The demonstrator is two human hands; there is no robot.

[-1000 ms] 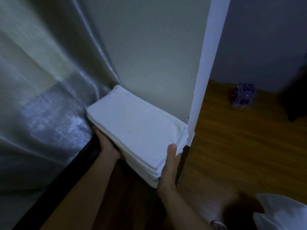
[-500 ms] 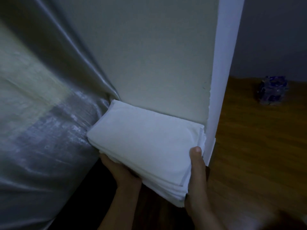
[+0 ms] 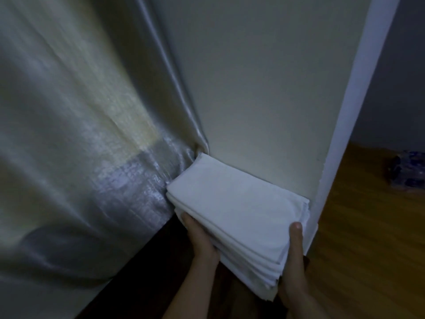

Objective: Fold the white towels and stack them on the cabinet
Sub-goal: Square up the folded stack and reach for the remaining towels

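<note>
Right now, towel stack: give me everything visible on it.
The stack of folded white towels is several soft cloth layers, edges stepped at the near corner, one grey-hemmed edge showing. It lies tilted, far edge against the cream wall, left corner touching the shiny curtain. The left hand supports it underneath; the right hand clasps its near-right corner, thumb on top.

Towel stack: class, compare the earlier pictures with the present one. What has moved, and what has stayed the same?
The stack of folded white towels has been pushed further in, its far edge now tight against the wall and its left corner pressing into the curtain. Unchanged: the left hand supports it from beneath, and the right hand holds the near corner, thumb on top.
</note>
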